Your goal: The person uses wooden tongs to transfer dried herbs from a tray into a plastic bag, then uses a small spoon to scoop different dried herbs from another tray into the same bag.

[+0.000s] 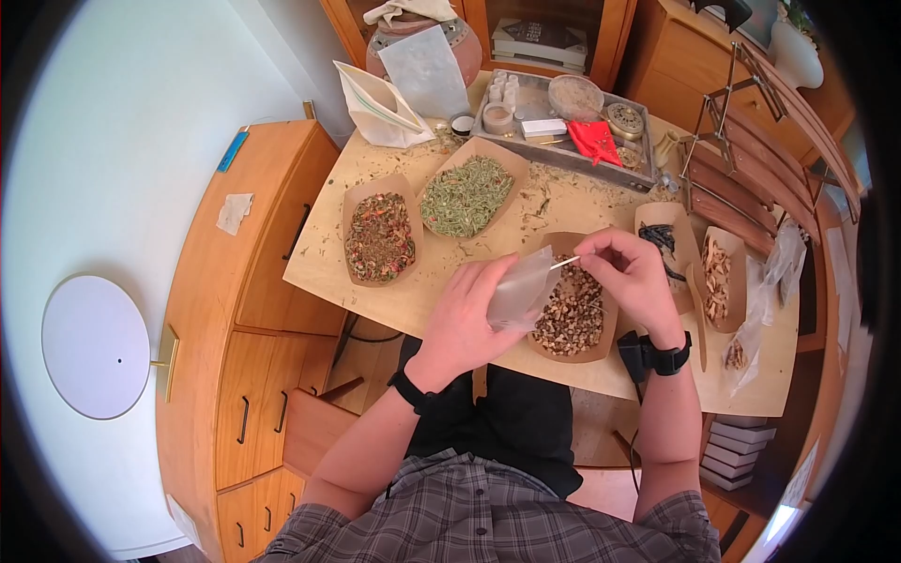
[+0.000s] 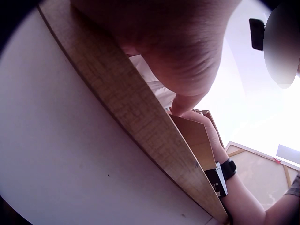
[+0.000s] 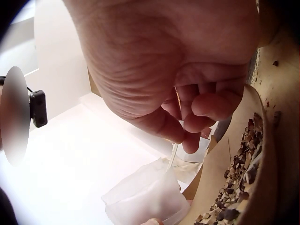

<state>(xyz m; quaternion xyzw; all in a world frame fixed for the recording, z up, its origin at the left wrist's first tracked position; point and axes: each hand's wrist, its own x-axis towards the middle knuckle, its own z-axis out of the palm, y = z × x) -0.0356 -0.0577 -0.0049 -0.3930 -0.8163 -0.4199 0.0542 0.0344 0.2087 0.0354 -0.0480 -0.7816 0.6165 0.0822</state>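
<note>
My left hand point(image 1: 460, 314) holds a small translucent white bag point(image 1: 521, 289) over a paper tray point(image 1: 611, 324) of chopped brown pieces point(image 1: 571, 319). Between thumb and fingertips, my right hand point(image 1: 638, 272) pinches a thin white stick point(image 1: 565, 263). Its lower end goes into the mouth of the bag point(image 3: 145, 194), as the right wrist view shows. Whatever the stick has at that end is hidden inside. In the left wrist view the left palm point(image 2: 187, 51) covers most of the bag, and the table edge point(image 2: 136, 119) cuts across below it.
Left of the hands stand trays of reddish flower mix point(image 1: 379, 235) and green herb point(image 1: 465, 197). On the right are dark strips point(image 1: 660, 236), pale slices point(image 1: 718, 281) and a wooden spoon point(image 1: 697, 305). A grey box point(image 1: 601, 167) and a standing pouch point(image 1: 380, 113) are behind.
</note>
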